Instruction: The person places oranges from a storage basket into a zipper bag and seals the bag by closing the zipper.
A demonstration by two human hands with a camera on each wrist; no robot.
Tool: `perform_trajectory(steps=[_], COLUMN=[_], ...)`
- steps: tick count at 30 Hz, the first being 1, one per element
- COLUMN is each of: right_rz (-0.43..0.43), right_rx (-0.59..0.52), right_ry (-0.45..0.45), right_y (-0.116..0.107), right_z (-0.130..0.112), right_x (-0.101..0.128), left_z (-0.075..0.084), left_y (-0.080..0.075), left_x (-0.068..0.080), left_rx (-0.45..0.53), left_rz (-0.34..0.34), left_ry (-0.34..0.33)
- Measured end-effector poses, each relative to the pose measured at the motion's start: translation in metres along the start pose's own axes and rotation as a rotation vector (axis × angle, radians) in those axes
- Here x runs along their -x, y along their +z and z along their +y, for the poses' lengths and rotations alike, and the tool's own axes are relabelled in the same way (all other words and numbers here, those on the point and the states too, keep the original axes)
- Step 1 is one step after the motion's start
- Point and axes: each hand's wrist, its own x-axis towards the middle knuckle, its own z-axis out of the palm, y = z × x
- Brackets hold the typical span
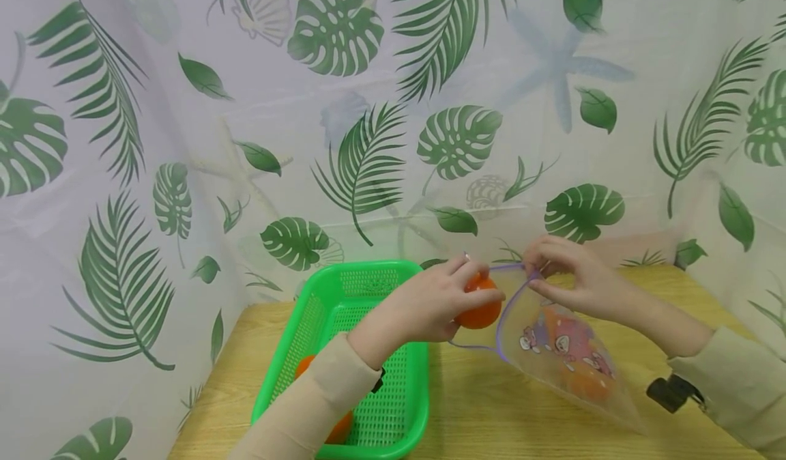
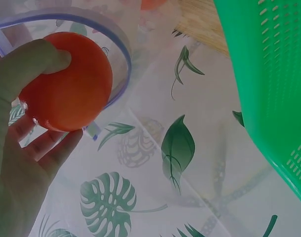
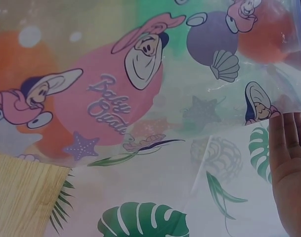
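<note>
My left hand (image 1: 439, 299) grips a smooth, shiny orange ball (image 2: 73, 84), thumb on one side and fingers on the other. The ball is at the mouth of a see-through plastic bag (image 1: 552, 351) with a purple rim and cartoon shell prints. My right hand (image 1: 571, 272) pinches the bag's rim at its upper corner, and the mouth gapes toward the left hand. Orange round shapes show through the bag's wall, partly hidden by the print. In the right wrist view, the right hand's fingers (image 3: 288, 138) are at the bag's edge.
A green plastic basket (image 1: 420, 405) stands on the wooden table (image 1: 485, 419), left of the bag. Inside it, orange round things (image 1: 340, 429) are partly hidden under the left forearm. A leaf-printed sheet (image 1: 368, 173) hangs behind the table and along its sides.
</note>
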Motion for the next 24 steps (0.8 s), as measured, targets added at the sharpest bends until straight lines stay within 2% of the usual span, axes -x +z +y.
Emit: perform_trajectory(steps=[9, 16, 24], right_rz=[0.005, 0.005, 0.011], right_rx=[0.014, 0.021, 0.033], right_ry=[-0.008, -0.003, 0.012], right_y=[-0.0008, -0.0003, -0.0019], right_z=[0.0007, 0.0003, -0.0004], right_x=[0.0002, 0.0007, 0.0004], left_z=[0.0044, 0.0071, 0.0069], left_y=[0.0047, 0.0062, 0.0087], left_x=[-0.0032, -0.0032, 0.0000], left_rx=[-0.014, -0.036, -0.023], left_rz=[-0.064, -0.139, -0.146], left_ry=[-0.003, -0.015, -0.004])
